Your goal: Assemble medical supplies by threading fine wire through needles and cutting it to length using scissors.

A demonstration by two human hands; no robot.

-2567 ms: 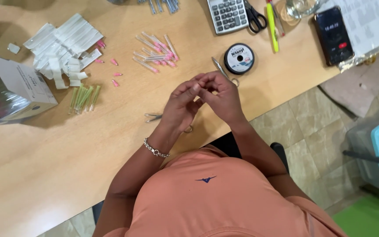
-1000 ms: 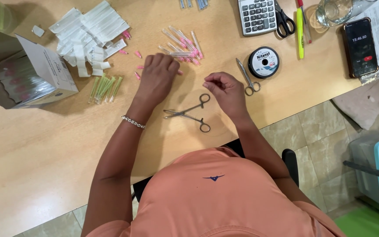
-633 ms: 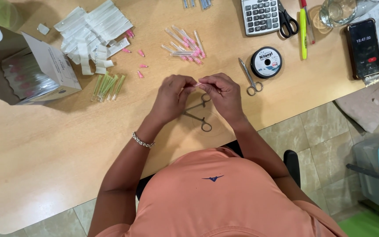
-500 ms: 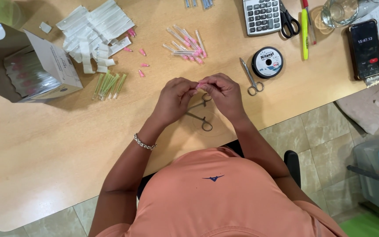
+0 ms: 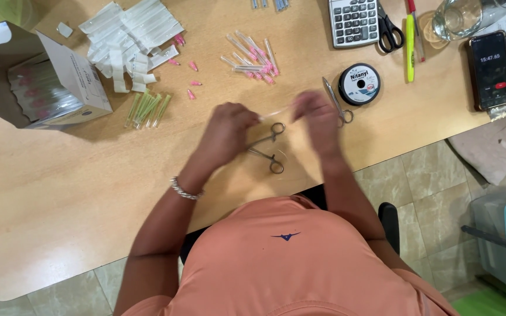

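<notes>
Hands blurred, pinching thin clear tube, open white box far left.

A pale wooden worktop carries everything. At its far left stands an open cardboard box, with a heap of white wrappers beside it and a few green-capped needles just nearer. Pink-capped needles lie far centre. Metal forceps rest near the middle, a second pair touching a black spool. Far right lie a calculator, black scissors, a yellow marker, a glass and a phone.
</notes>
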